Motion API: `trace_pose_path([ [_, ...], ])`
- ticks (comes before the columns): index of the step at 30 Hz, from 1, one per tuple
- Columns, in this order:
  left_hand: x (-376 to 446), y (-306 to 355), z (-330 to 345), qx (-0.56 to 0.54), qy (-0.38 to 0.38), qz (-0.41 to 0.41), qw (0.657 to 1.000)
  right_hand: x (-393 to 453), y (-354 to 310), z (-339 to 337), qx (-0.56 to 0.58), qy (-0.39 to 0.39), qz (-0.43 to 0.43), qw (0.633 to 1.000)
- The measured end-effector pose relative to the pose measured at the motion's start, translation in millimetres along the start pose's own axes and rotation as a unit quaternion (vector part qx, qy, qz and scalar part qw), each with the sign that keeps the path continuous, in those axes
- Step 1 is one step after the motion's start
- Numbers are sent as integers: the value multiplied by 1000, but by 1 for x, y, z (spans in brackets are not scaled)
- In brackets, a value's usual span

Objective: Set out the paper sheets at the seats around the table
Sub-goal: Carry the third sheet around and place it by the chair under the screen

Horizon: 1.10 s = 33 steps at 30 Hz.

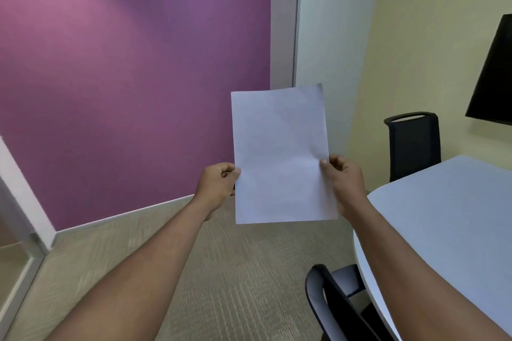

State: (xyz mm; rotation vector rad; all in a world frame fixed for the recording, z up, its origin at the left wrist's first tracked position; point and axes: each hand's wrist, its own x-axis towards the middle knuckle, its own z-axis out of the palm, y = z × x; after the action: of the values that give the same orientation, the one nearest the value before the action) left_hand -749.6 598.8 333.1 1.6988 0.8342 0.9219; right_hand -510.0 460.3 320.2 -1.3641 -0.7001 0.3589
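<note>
Basically a meeting room: purple wall [124, 77] at left, carpet floor [221, 271] below, white table [448, 216] at right with its visible top bare. Two black chairs at the table, far chair [412, 144] beyond it against the yellow wall, near chair [332, 302] tucked at the table's closest edge. Dark panel [493, 72] on the wall, upper right.

Paper sheets [281, 155] are held upright in the air, left of the table, over the carpet, not touching anything else. Cannot tell if it is one sheet or several stacked. Left hand [219, 185] pinches the left edge, thumb in front; right hand [345, 180] pinches the right edge the same way. Both closed on paper.

Step, as I judge it: carrying, nothing placed yet on the visible table. Next move probably calls for turning right, lowering a sheet flat on the table in front of the near chair; peeling one off first if it is a stack.
</note>
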Motion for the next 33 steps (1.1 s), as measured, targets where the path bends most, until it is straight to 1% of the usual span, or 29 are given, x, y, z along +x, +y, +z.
trace_pose_path([
  [5, 71, -13, 3, 15, -8, -6, 1000, 50, 18, 22, 4, 13, 3, 1000],
  [13, 160, -37, 19, 10, -45, -12, 999, 107, 33, 41, -13, 46, 35, 998],
  [17, 211, -48, 29, 18, -82, 4, 996, 134, 40, 46, -33, 64, 45, 996],
  [21, 262, -58, 41, 23, -117, 16, 993, 165, 39, 51, -24, 93, 71, 993],
  [25, 313, -65, 52, 28, -170, 34, 984, 193, 35, 58, -34, 130, 58, 989],
  [28, 347, -67, 66, 24, -203, 49, 978, 207, 36, 58, -44, 145, 59, 987],
  [33, 391, -77, 99, 30, -245, 56, 967, 232, 39, 48, -72, 195, 84, 974],
])
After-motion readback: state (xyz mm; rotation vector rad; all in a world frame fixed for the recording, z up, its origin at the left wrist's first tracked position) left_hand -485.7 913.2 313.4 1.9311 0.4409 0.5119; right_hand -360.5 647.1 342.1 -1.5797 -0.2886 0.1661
